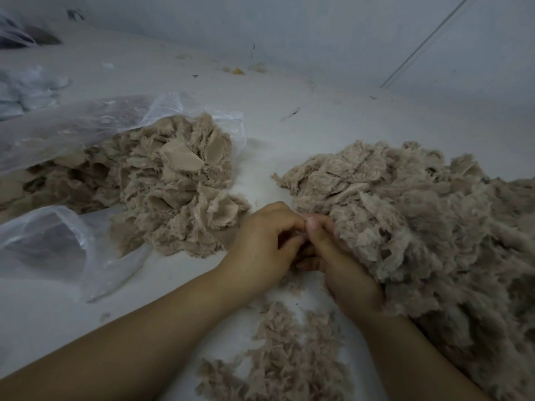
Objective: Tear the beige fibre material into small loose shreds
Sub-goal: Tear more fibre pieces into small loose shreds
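Right at the middle of the view, a small piece of beige fibre point(302, 227) is caught between both hands, mostly hidden by the fingers, so how big it is cannot be told. The left hand point(265, 241) has its fingers curled in, thumb and fingertips pinching the piece from the left. The right hand point(333, 256) meets it knuckle to knuckle, its thumb pressed down on top of the same piece and its other fingers folded underneath. The two hands touch each other at the pinch.

Just to the right of the hands, touching the right hand's back, lies a big fluffy pile of shredded fibre point(419, 221), spreading to the right edge of the view. Below the wrists, a thinner scatter of loose shreds point(286, 357) lies on the pale work surface point(144, 299). To the left, near the left hand but apart from it, a heap of coarser fibre chunks point(173, 183) with flat torn faces spills out of a clear plastic bag point(72, 125). A second piece of clear plastic point(58, 247) lies crumpled in front of that heap.

Farther back, small bits of debris point(238, 70) lie by the grey wall point(347, 30), and some pale bundled stuff point(29, 88) sits at the left edge, too blurred to identify.
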`<state>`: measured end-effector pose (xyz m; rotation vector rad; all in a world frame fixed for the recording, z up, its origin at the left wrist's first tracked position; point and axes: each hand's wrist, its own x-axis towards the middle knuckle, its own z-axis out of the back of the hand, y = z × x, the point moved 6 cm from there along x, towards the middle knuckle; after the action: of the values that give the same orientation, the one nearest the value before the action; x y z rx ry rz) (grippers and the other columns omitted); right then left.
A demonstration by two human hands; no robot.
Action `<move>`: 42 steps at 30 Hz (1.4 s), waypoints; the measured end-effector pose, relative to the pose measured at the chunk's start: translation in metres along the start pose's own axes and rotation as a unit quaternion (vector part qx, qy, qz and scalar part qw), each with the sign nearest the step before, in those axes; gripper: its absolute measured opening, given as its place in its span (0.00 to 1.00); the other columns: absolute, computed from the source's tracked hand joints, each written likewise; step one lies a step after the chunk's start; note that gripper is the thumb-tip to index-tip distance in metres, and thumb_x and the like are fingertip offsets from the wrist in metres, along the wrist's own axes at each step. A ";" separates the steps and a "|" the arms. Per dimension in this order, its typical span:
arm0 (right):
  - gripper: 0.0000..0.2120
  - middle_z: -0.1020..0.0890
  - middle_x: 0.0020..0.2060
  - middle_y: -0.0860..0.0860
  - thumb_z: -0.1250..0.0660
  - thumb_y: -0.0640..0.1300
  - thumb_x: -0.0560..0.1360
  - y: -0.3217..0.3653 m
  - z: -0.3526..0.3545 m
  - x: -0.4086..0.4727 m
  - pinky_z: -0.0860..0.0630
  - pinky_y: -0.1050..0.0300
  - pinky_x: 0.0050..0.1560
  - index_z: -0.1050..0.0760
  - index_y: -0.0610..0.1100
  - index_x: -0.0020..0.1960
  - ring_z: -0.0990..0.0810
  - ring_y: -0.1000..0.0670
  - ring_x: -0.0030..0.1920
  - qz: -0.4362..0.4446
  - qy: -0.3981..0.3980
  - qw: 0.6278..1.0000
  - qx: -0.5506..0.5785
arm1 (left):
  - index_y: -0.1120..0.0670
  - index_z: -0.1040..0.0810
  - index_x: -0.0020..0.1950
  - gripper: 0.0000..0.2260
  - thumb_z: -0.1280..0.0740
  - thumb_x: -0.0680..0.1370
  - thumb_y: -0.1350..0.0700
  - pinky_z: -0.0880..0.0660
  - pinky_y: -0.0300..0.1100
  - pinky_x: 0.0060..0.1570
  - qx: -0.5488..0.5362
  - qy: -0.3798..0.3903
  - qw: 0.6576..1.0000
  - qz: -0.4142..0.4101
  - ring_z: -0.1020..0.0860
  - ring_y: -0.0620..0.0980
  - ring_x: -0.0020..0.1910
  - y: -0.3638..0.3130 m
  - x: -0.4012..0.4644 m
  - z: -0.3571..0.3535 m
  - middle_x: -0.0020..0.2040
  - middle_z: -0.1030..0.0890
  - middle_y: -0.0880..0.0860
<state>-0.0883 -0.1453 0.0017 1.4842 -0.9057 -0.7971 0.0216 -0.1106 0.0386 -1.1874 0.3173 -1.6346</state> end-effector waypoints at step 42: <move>0.19 0.30 0.23 0.53 0.35 0.56 0.72 -0.010 0.021 0.001 0.34 0.55 0.32 0.27 0.39 0.36 0.33 0.52 0.26 -0.007 -0.163 0.987 -0.001 | 0.57 0.18 0.43 0.05 0.33 0.76 0.61 0.25 0.44 0.42 0.210 -0.036 0.963 0.166 0.22 0.55 0.41 0.043 0.052 0.020 0.41 0.18 0.56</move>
<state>-0.1057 -0.1555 -0.0102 1.3809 -1.1382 -1.0711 0.0646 -0.1655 0.0464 -0.8171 0.1068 -1.2805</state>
